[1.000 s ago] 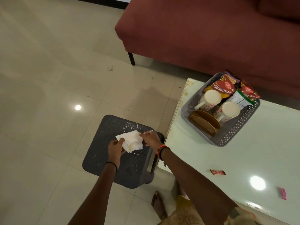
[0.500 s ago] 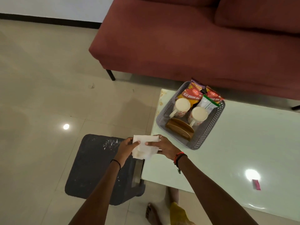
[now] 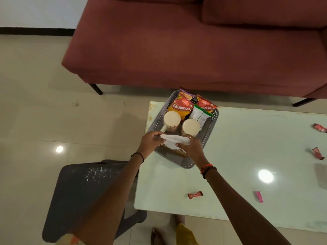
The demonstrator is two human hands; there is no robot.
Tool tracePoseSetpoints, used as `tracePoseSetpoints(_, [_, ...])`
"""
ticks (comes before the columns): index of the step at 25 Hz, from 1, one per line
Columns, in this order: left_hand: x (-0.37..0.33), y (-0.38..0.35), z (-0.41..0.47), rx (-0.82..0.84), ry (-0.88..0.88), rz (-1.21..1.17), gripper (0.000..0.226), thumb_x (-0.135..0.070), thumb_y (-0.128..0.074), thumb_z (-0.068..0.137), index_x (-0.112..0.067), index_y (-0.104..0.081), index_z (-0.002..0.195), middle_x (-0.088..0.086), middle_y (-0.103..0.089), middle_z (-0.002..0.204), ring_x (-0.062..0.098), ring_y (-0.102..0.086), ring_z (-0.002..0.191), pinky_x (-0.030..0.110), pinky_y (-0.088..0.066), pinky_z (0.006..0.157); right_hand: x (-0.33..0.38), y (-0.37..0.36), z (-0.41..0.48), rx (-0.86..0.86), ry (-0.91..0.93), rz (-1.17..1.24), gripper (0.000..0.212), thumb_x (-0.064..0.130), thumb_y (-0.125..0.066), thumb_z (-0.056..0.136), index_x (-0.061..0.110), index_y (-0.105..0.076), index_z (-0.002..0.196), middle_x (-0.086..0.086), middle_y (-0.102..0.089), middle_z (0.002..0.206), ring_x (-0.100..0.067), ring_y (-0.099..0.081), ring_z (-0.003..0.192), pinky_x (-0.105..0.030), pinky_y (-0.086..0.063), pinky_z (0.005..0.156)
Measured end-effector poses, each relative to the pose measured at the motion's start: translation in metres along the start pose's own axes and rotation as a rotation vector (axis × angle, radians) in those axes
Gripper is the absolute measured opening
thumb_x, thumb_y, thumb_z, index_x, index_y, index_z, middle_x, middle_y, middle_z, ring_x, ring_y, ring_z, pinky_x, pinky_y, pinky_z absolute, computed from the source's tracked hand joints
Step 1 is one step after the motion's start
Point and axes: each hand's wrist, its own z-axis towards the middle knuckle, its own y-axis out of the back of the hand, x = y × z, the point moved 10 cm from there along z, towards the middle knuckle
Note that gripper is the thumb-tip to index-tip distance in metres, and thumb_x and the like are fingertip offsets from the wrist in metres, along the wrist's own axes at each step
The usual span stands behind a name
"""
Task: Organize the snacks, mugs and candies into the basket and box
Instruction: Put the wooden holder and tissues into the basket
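Observation:
A grey perforated basket (image 3: 210, 128) stands at the far left corner of the pale glass table (image 3: 238, 156). It holds two cream mugs (image 3: 172, 119) (image 3: 191, 127), several snack packets (image 3: 182, 105) and a brown wooden holder (image 3: 174, 152), mostly hidden by my hands. My left hand (image 3: 150, 140) and my right hand (image 3: 191, 147) both grip a stack of white napkins (image 3: 174, 141) over the basket's near end. Small red and pink candies lie loose on the table: one (image 3: 195, 195) near the front, one (image 3: 258, 196) to its right, two (image 3: 320, 127) (image 3: 318, 152) at the right edge.
A dark grey plastic stool (image 3: 85, 193) stands on the tiled floor left of the table, under my left forearm. A maroon sofa (image 3: 194, 46) runs along the far side. My bare foot (image 3: 157, 236) shows below the table's front edge.
Both hands carried the white napkins from above the stool rightward and forward to over the basket's near end. The view has swung right, showing more of the table and candies.

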Motion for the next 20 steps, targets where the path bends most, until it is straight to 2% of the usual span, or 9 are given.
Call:
tracePoseSetpoints(3, [-0.020,-0.011,0.019,0.002,-0.077,0.096,0.028,-0.012,-0.069,0.081,-0.006,-0.066,0.108,0.012,-0.069,0.107,0.021,-0.063,0.094,0.026,-0.051,0.081,-0.007,0.011,0.008,-0.043,0.003,-0.016,0.038,0.020,-0.079,0.075,0.003,-0.067,0.106,-0.014,-0.071,0.105,-0.021,-0.063,0.089,-0.024,-0.046,0.074])
tracePoseSetpoints(5, [-0.022,-0.018,0.025,0.023,-0.099,0.135,0.026,-0.011,-0.066,0.083,-0.007,-0.066,0.108,0.013,-0.069,0.108,0.023,-0.063,0.097,0.032,-0.052,0.086,-0.012,0.011,0.009,-0.045,0.009,-0.061,0.040,0.021,-0.078,0.076,0.004,-0.066,0.111,-0.014,-0.071,0.108,-0.023,-0.064,0.092,-0.028,-0.050,0.078])
tracePoseSetpoints(8, [-0.013,-0.028,0.025,0.058,-0.102,0.163,0.023,-0.008,-0.062,0.085,-0.007,-0.066,0.108,0.014,-0.069,0.107,0.023,-0.062,0.096,0.027,-0.049,0.082,-0.018,0.003,0.010,0.002,0.048,-0.198,0.042,0.023,-0.074,0.080,0.008,-0.064,0.117,-0.013,-0.071,0.110,-0.028,-0.067,0.098,-0.035,-0.055,0.086])
tracePoseSetpoints(13, [0.006,-0.039,0.026,0.082,-0.119,0.226,0.024,-0.003,-0.056,0.088,-0.007,-0.066,0.110,0.015,-0.066,0.110,0.025,-0.062,0.102,0.027,-0.047,0.089,-0.015,-0.008,0.010,-0.015,0.163,-0.459,0.033,0.023,-0.065,0.086,0.008,-0.064,0.115,-0.013,-0.069,0.110,-0.027,-0.062,0.100,-0.038,-0.053,0.083])
tracePoseSetpoints(15, [0.013,-0.040,0.029,0.083,-0.120,0.263,0.027,-0.001,-0.056,0.087,-0.009,-0.066,0.111,0.014,-0.061,0.114,0.022,-0.059,0.105,0.024,-0.044,0.094,-0.014,-0.011,0.011,-0.016,0.197,-0.508,0.032,0.020,-0.062,0.087,0.007,-0.062,0.117,-0.011,-0.065,0.116,-0.027,-0.057,0.106,-0.038,-0.052,0.087])
tracePoseSetpoints(18, [0.021,-0.040,0.029,0.059,-0.110,0.318,0.029,0.000,-0.055,0.087,-0.010,-0.065,0.113,0.014,-0.054,0.118,0.016,-0.055,0.100,0.018,-0.040,0.092,-0.016,-0.019,0.013,0.041,0.209,-0.516,0.025,0.018,-0.059,0.089,0.010,-0.064,0.112,-0.009,-0.064,0.114,-0.025,-0.059,0.105,-0.036,-0.053,0.085])
tracePoseSetpoints(20, [0.028,-0.044,0.029,0.087,-0.079,0.351,0.031,0.000,-0.053,0.089,-0.009,-0.062,0.118,0.015,-0.051,0.123,0.020,-0.054,0.105,0.022,-0.039,0.095,-0.016,-0.022,0.015,0.069,0.199,-0.491,0.022,0.016,-0.058,0.090,0.011,-0.066,0.109,-0.010,-0.065,0.113,-0.025,-0.060,0.104,-0.037,-0.053,0.085])
